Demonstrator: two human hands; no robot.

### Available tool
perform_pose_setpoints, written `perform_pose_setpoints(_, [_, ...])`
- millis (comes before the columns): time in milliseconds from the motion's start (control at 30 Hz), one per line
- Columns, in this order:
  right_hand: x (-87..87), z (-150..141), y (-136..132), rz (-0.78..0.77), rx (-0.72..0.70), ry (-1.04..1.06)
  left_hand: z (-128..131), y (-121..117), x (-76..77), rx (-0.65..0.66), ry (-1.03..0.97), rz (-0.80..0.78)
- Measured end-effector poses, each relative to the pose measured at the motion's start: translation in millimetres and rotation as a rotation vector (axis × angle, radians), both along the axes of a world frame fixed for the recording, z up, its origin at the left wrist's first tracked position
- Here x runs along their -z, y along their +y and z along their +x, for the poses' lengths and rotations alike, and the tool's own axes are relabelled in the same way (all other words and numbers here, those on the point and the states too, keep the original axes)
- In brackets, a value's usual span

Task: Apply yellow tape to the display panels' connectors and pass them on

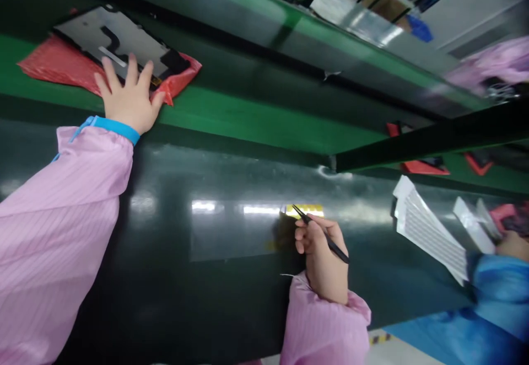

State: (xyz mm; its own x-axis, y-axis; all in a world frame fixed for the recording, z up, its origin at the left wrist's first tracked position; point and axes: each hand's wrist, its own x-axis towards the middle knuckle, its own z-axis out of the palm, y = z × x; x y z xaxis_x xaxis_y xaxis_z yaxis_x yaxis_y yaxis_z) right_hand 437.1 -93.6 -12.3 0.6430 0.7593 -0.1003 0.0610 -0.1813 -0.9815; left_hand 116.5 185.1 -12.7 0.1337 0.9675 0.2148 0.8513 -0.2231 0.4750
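My left hand (131, 97) reaches to the green strip at the back left, its fingers spread over the near edge of a flat grey panel with black markings (119, 39). That panel lies on red plastic wrapping (61, 64); whether my fingertips press on it or hover, I cannot tell. A blue band (115, 128) circles my left wrist. Over the dark bench, my right hand (324, 249) is closed around black tweezers (336, 250), their tips pointing up and left. Just behind the tips lies a yellow strip (312, 210), at the edge of a clear sheet (231, 238).
A dark beam (413, 139) slants across the right side. White ridged strips (430, 227) lie on the bench at right, near a co-worker's blue sleeve (504, 282) and hand (512, 246). More red-wrapped pieces (425, 166) sit behind the beam.
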Motion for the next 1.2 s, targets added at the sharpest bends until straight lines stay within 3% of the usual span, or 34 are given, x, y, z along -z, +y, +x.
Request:
perform_pose_setpoints(67, [2.2,7.5,-2.8,-0.026,0.007,-0.022,15.8,-7.0,-0.3,-0.003,0.011,0.07])
perform_pose_setpoints(100, [2.6,10.2,-3.2,-0.032,-0.002,-0.034,23.3,-18.5,-0.9,0.069,0.04,0.1])
perform_pose_setpoints(300, [-1.1,13.7,-2.8,-0.106,-0.101,-0.116,52.4,-143.2,-2.9,0.892,0.172,0.133])
perform_pose_setpoints(333, [-1.7,14.0,-3.4,-0.129,-0.118,-0.123,53.5,-160.5,-2.3,1.004,0.188,0.111])
perform_pose_setpoints(400, [-2.4,15.2,-5.0,-0.169,-0.147,-0.126,53.8,-183.3,-0.5,1.104,0.197,0.076])
perform_pose_setpoints(500, [-3.7,17.6,-5.9,-0.198,-0.176,-0.097,53.1,-191.1,1.8,1.104,0.173,0.05])
perform_pose_setpoints(767, [-11.1,16.6,1.1,-0.216,-0.229,-0.01,51.7,-183.3,3.7,1.143,0.099,-0.036])
perform_pose_setpoints(1000, [-11.3,17.3,-0.4,-0.087,-0.19,0.166,52.1,-182.3,0.1,1.151,-0.009,-0.093])
perform_pose_setpoints(1100, [-11.8,16.0,-2.6,-0.048,-0.195,0.184,18.3,-185.8,-8.7,1.074,-0.22,-0.189])
perform_pose_setpoints(1200, [-11.0,14.0,-5.0,-0.022,-0.2,0.201,-46.9,-199.2,-19.0,0.862,-0.365,-0.325])
